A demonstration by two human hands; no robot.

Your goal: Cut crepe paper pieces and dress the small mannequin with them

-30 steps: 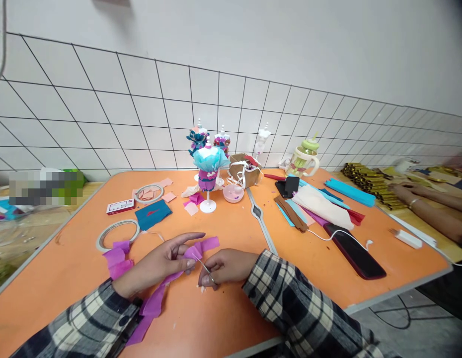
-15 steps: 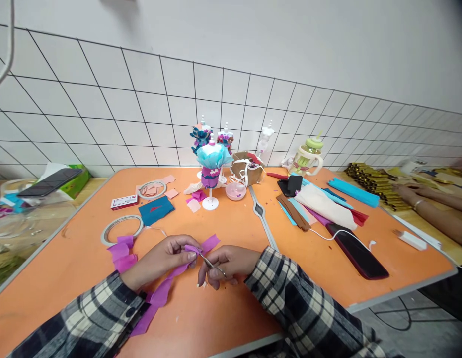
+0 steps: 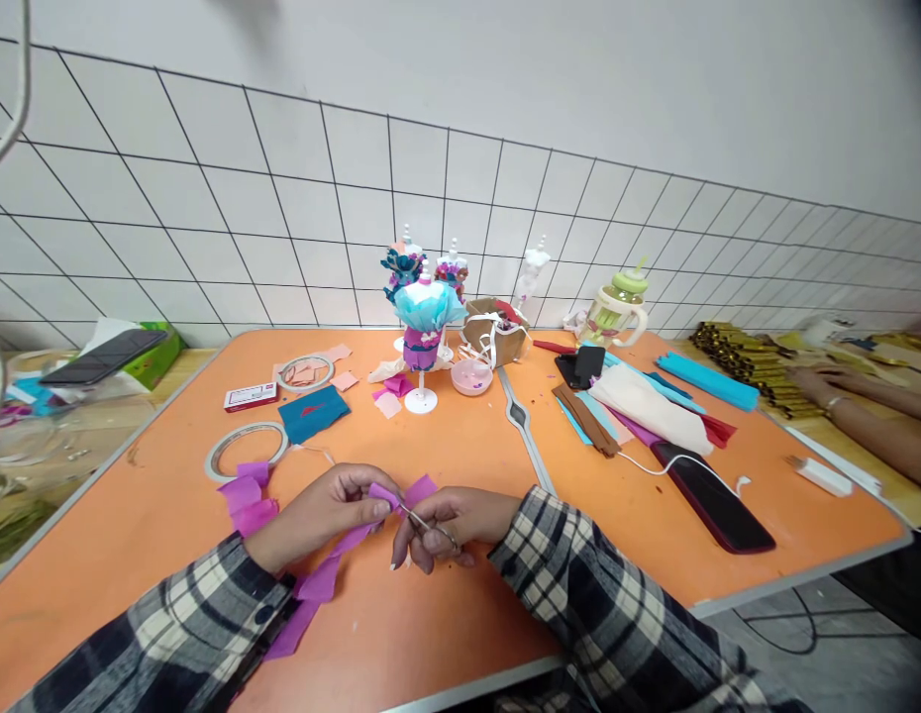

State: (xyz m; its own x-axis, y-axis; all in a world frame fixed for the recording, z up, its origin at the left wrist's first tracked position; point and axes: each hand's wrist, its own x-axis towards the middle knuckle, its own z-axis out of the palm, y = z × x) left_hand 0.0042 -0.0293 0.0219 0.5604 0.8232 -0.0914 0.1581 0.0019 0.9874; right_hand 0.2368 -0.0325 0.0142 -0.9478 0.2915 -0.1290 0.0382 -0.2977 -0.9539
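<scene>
My left hand (image 3: 340, 505) pinches a purple crepe paper strip (image 3: 321, 579) between thumb and fingers. The strip trails down below my left wrist, and its other end shows beyond my fingertips. In my right hand (image 3: 455, 523) is a small pair of metal scissors (image 3: 417, 519), their tip at the paper edge beside my left thumb; the handles are partly hidden by my fingers. Loose purple and pink paper pieces (image 3: 247, 495) lie by my left forearm. Beyond my hands stands a small dress form (image 3: 422, 347) in purple and light blue paper on a white base.
Two tape rolls (image 3: 247, 428), a red-and-white box (image 3: 251, 396) and blue paper (image 3: 313, 414) lie left. A pink bowl (image 3: 472, 378), a cardboard box (image 3: 509, 345) and a bottle (image 3: 616, 309) stand behind. Right are paper rolls (image 3: 707, 380) and a phone (image 3: 717, 500); another person's hands (image 3: 862, 401) rest farther right.
The view has shifted very slightly. The scissors and the paper stay together between my hands, with only a small shift of my fingers.
</scene>
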